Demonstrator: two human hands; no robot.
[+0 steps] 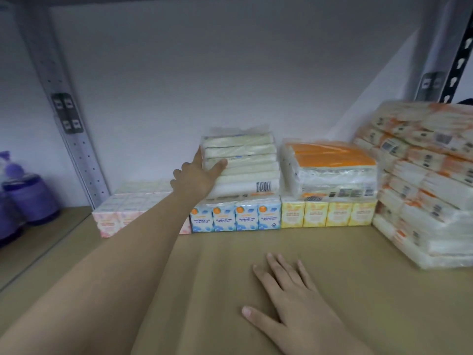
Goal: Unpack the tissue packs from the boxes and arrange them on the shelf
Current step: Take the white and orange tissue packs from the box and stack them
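At the far left, purple bottles (28, 198) stood on the neighbouring shelf bay, apart from the tissue stock. Next came a pink mini tissue pack (122, 213) lying flat at the back of the brown shelf board (332, 290), its print too washed out to read. The left hand (197, 179) reached over it to the pale green tissue bundle (243, 165), thumb on the front face and fingers round the left end, gripping it, probably to square it on the row beneath. That bundle carried a barcode at its lower right and sat on the blue mini tissue pack (235, 217), whose 4 faces read "FRAGRANCE FREE MINI TISSUE". The right hand (289, 301) lay flat on the bare board with fingers spread and straight, holding nothing, seemingly bracing the reach. Further right, an orange-topped tissue bundle (330, 170) rested on the yellow mini tissue pack (327, 213); the small print on both was illegible. At the far right, a tall stack of orange-and-white tissue packs (430, 180) leaned against the corner, blurred.
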